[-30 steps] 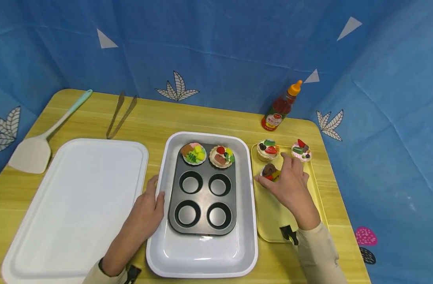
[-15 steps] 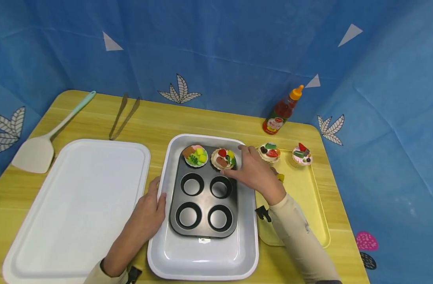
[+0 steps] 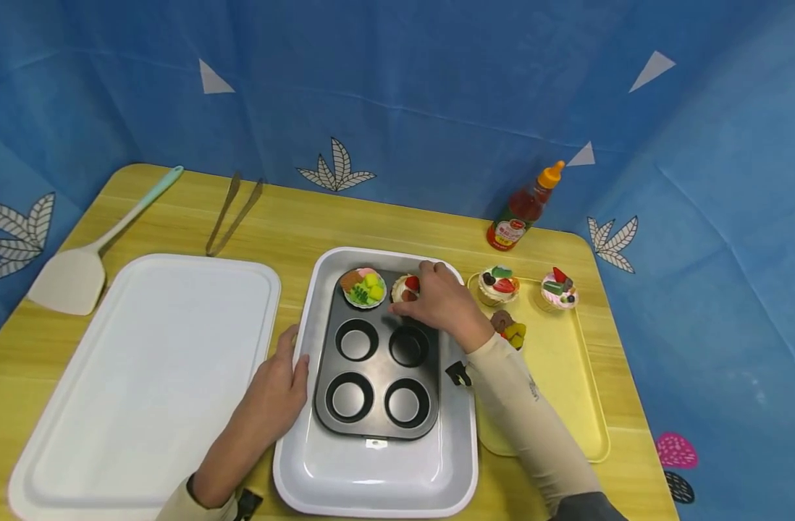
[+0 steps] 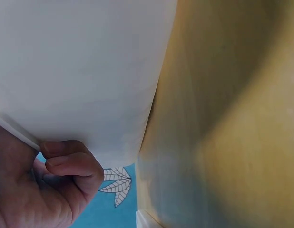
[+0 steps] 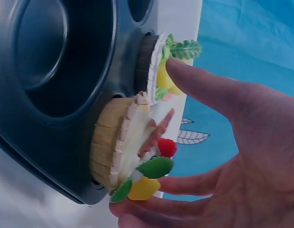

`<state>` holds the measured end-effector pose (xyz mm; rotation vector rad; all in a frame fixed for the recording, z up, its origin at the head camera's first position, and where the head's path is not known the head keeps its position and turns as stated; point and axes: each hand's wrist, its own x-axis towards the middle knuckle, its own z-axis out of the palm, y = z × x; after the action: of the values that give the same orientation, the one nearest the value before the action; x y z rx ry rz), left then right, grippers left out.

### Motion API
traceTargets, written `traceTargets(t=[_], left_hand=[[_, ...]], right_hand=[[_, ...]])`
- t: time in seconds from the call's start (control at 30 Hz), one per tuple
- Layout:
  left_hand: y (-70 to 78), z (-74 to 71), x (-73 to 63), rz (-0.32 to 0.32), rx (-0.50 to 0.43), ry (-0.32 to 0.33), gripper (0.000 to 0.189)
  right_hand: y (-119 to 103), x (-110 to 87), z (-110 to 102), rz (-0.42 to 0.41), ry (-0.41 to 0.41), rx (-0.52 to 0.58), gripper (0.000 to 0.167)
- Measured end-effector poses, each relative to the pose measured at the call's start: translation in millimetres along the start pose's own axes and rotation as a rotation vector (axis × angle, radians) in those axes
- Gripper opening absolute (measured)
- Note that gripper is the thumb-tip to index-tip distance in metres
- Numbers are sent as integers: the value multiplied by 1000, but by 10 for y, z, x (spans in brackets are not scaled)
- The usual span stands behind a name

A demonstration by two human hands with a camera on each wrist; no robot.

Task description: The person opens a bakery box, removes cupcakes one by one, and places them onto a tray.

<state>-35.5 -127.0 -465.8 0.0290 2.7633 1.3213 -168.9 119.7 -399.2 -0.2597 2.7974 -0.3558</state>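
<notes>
My left hand (image 3: pixel 276 387) grips the left rim of the deep white tray (image 3: pixel 374 481); its curled fingers (image 4: pixel 80 171) show at the rim in the left wrist view. Inside that tray lies a dark muffin tin (image 3: pixel 382 369). A toy fruit tart (image 5: pixel 111 142), with a red berry and green leaves, sits in the tin's back right cup. Over it my right hand (image 3: pixel 443 300) spreads thumb and fingers; the thumb stands apart from the tart, and the fingers (image 5: pixel 185 206) lie close to its far edge. Another toy cupcake (image 3: pixel 363 288) fills the back left cup.
A yellow tray (image 3: pixel 560 376) at right holds a brown-topped cupcake (image 3: pixel 510 330), a strawberry tart (image 3: pixel 498 285) and a pink cupcake (image 3: pixel 559 289). Behind stands a sauce bottle (image 3: pixel 518 213). A flat white tray (image 3: pixel 156 383), tongs (image 3: pixel 233 217) and a spatula (image 3: pixel 78 271) lie left.
My right hand has moved left from the brown-topped cupcake on the yellow tray to the tart in the tin's back right cup. The left hand stays on the tray rim.
</notes>
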Motion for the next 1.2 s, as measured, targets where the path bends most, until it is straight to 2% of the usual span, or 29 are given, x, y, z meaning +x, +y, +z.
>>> traceTargets(t=[0.4, 0.77, 1.03, 1.2], left_hand=[[1, -11, -6, 20, 3, 18, 51], [-10, -1, -7, 32, -11, 24, 50], [-13, -5, -10, 26, -6, 20, 50], [-8, -12, -15, 30, 0, 25, 50]], right_hand=[[15, 78, 95, 28, 22, -14, 79], [34, 139, 164, 38, 7, -11, 83], [44, 173, 182, 32, -2, 46, 66], [46, 193, 204, 50, 8, 76, 64]])
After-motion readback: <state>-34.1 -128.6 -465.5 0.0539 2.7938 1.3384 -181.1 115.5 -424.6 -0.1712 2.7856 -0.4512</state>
